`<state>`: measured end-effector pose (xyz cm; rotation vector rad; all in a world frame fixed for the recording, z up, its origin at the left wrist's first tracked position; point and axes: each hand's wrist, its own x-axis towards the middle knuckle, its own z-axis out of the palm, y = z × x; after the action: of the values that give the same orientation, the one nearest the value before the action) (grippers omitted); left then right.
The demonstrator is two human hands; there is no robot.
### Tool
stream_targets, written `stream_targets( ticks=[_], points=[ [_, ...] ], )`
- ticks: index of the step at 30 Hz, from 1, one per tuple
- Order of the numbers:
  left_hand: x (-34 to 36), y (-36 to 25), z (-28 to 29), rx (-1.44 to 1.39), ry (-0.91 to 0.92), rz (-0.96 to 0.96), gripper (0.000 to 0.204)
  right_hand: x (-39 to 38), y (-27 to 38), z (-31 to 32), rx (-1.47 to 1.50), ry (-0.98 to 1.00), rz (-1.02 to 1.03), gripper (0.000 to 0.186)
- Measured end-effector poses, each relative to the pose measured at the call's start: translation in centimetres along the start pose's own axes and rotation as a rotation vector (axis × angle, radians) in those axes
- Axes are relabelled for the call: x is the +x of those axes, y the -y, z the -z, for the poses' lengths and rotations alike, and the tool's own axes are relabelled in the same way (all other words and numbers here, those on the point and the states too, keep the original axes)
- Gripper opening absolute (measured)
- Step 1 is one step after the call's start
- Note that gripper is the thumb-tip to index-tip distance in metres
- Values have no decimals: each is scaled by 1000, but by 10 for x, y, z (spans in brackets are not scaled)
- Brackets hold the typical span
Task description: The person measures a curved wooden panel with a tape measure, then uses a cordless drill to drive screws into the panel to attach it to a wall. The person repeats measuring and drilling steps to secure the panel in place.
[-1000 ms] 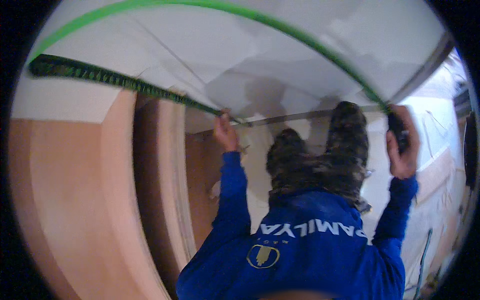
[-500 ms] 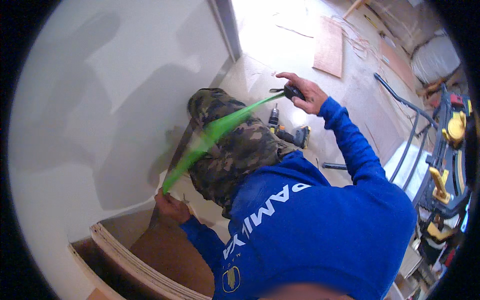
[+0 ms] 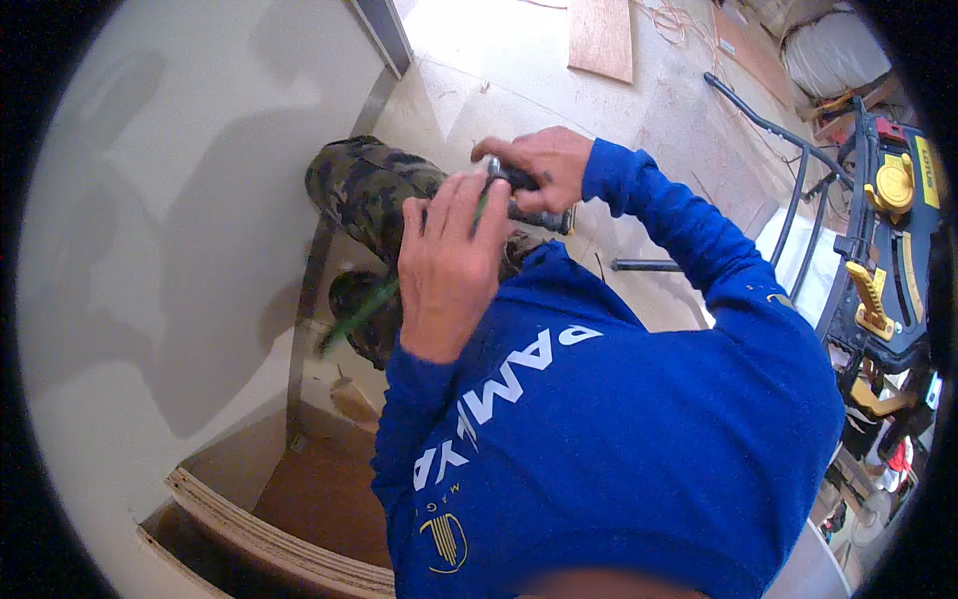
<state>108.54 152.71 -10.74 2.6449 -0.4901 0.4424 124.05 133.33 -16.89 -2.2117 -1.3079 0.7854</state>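
My right hand [image 3: 540,162] grips a dark tape-measure case [image 3: 531,200] in front of my chest. My left hand [image 3: 446,262] is raised right beside it, fingers pinching the green tape [image 3: 364,307] near the case. The loose end of the tape trails, blurred, down to the left past my camouflage trousers [image 3: 371,190]. Both arms wear blue sleeves [image 3: 689,235].
A pale wall panel [image 3: 180,220] fills the left. Curved plywood pieces [image 3: 269,539] lie at the lower left. A yellow and black saw on a stand [image 3: 888,260] is at the right. A plywood offcut [image 3: 601,38] lies on the dusty floor [image 3: 499,70] at the top.
My left hand let go of the low tape end by the wall and rose to the case. The green tape has mostly drawn in. My right hand came closer to my chest.
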Motion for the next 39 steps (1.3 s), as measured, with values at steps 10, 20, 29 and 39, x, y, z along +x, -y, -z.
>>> stream_targets(
  ticks=[10, 20, 29, 39],
  points=[
    [-102, 7, 62, -174, -64, 811, 20, 19, -142, -127, -34, -32, -803, 58],
    [-160, -114, 239, 1085, -760, 1059, 25, 26, -150, -197, -439, 404, -413, 53],
    [-176, -117, 322, 1457, -65, 2030, 61, 20, -213, -245, -398, 640, -413, 50],
    [-170, -120, 333, 1224, 19, 1932, 78, 43, -183, -176, -102, 775, -234, 51]
  ],
)
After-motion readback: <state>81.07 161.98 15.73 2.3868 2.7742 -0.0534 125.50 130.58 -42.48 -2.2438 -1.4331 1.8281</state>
